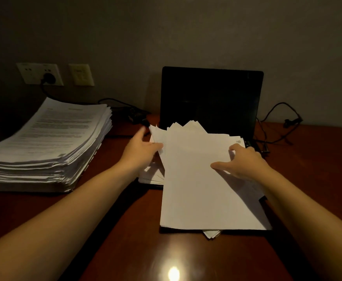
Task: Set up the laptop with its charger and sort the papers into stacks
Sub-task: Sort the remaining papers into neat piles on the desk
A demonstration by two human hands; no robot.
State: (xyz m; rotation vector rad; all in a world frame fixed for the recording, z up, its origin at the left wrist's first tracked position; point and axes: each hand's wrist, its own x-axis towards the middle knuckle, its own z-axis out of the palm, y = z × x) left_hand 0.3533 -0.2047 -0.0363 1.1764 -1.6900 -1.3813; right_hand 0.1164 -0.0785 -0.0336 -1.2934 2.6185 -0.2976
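An open black laptop (pixel 210 98) stands at the back of the wooden desk (pixel 125 230), its screen dark. A loose, fanned pile of white papers (pixel 196 189) covers its keyboard and hangs over the desk in front. My left hand (pixel 139 151) grips the pile's left edge, thumb on top of the sheets. My right hand (pixel 245 161) rests on the top sheet near its right edge with fingers spread and bent. A tall stack of printed papers (pixel 44 147) sits at the left. The black charger brick (pixel 137 116) lies behind my left hand; its cable runs to a plug (pixel 48 78) in the wall socket.
A second wall plate (pixel 81 75) is beside the socket. Black cables (pixel 277 126) loop on the desk right of the laptop. A lamp's glare (pixel 174 273) reflects off the desk's near edge. The wall stands right behind the laptop.
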